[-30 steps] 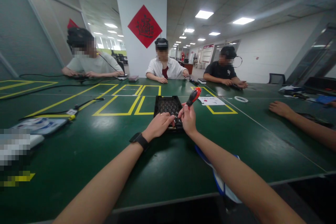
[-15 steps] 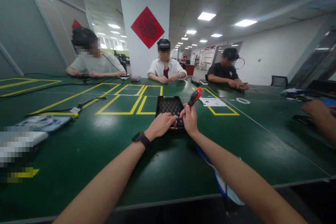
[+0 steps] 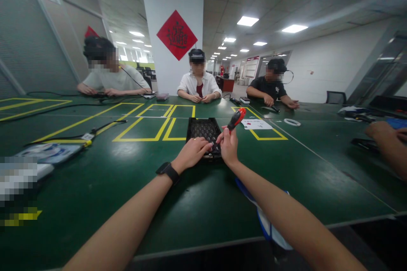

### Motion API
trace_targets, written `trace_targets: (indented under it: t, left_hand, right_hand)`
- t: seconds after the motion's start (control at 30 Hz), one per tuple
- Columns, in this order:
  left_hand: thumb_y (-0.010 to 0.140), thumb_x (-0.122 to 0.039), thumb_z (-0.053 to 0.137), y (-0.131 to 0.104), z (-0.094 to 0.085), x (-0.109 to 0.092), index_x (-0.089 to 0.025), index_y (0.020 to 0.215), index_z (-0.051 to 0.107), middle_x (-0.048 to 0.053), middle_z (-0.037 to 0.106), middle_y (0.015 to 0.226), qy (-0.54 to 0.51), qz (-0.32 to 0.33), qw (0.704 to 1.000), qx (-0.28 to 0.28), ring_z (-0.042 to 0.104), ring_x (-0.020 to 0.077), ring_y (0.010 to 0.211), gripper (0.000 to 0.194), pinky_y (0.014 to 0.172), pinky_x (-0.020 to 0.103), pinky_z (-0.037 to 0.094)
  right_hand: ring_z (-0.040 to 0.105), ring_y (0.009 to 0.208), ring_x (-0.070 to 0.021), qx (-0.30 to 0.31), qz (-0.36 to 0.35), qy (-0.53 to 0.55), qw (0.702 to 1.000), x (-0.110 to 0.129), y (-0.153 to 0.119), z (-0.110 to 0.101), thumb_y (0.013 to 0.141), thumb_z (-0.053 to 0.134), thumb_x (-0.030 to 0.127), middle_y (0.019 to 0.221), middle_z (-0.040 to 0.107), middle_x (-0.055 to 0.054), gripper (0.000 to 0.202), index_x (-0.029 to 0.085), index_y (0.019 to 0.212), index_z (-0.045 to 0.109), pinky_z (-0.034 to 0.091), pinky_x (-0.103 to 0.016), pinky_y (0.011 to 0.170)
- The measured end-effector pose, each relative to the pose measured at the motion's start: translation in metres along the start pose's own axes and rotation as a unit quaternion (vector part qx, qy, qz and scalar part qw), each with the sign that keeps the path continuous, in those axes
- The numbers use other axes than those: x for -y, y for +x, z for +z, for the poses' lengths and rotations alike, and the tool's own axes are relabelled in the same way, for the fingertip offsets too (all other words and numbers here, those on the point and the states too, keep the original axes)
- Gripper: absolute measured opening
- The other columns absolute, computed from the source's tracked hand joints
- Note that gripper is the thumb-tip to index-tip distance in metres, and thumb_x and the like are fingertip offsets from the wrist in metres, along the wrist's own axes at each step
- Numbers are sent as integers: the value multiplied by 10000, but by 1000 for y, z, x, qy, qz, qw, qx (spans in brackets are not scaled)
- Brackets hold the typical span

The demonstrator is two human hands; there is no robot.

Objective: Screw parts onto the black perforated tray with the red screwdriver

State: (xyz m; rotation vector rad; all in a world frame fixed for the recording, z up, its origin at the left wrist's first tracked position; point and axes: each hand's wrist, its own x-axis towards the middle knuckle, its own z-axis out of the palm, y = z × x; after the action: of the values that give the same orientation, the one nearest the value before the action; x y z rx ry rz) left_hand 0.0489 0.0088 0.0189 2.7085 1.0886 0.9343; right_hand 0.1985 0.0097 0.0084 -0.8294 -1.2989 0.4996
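Observation:
A black case [image 3: 203, 126] with a pattern of small cells lies on the green table in front of me. My right hand [image 3: 229, 147] is closed around a screwdriver [image 3: 237, 118] with a red and black handle. The handle tilts up to the right, and the tool's lower end slants down to the left over the case's near part. My left hand [image 3: 191, 151] rests over the near left edge of the case, fingertips drawn together close to the screwdriver's lower end. Whatever small thing they pinch is too small to make out.
Yellow tape rectangles [image 3: 136, 139] mark the table. A white sheet [image 3: 257, 124] and a white ring [image 3: 291, 122] lie to the right. A blue-edged bag [image 3: 273, 228] is partly under my right forearm. Cables and packets lie left. Several people sit around the table.
The screwdriver leans slightly more to the right, its lower end now showing nearer my left fingertips. Across the table at right, a person's hands have moved apart. The view has shifted slightly.

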Motion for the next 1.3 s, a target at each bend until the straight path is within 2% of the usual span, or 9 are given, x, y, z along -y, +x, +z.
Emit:
trace_targets:
  t: [0.13,0.27,0.5,0.63,0.77,0.97,1.07,1.3]
  left_hand:
    - [808,-368,487,2,5,-2,-189,800,619,19,607,758,17,-6,999,-26,523,147,760,223,691,251,350]
    - [711,-370,611,2,14,-1,-176,731,616,9,613,702,-15,-32,999,-32,526,137,682,196,636,233,357]
    - [787,-279,517,1,18,4,-177,788,655,15,650,737,-93,-40,995,-21,557,125,680,172,638,212,376]
    - [748,-329,566,1,18,4,-172,801,650,17,655,752,-121,-55,990,-43,566,126,687,186,652,215,396]
    - [692,-386,618,2,19,8,-162,759,651,17,641,696,-127,-75,988,-39,553,123,632,236,620,218,404]
    - [772,-286,531,3,21,9,-189,836,672,21,657,776,-103,-48,993,-35,561,130,707,183,696,231,406]
    - [775,-286,528,2,20,6,-193,845,667,24,659,816,-104,-42,993,-38,566,136,743,182,710,234,408]
    - [674,-384,635,2,21,4,-149,725,610,10,629,670,-127,-87,987,-43,548,121,607,242,586,217,396]
  right_hand:
    - [429,435,-70,-12,-21,-23,999,5,-2,2,876,316,405,525,491,57,278,174,965,442,360,-195,491]
    - [436,433,-65,11,-25,-15,1000,9,-4,6,864,361,388,532,502,59,257,178,982,450,374,-190,497]
    - [362,375,-53,42,-6,34,999,9,-4,9,873,316,400,532,498,57,323,175,1055,458,307,-169,395]
    - [373,403,-55,27,-11,24,999,8,-4,9,869,339,395,534,479,57,303,178,1032,474,317,-170,419]
    - [392,430,-57,23,-9,22,999,7,-5,8,867,348,395,541,475,57,302,180,1042,469,334,-173,450]
    - [382,423,-58,38,-4,24,999,6,-3,7,881,304,392,548,484,53,346,179,1101,467,326,-175,443]
    - [387,432,-59,29,-8,16,999,5,-3,8,877,319,390,550,482,53,333,180,1086,471,331,-174,449]
    - [390,422,-52,36,0,26,999,7,-5,9,859,363,402,581,507,48,323,179,1078,442,328,-166,433]
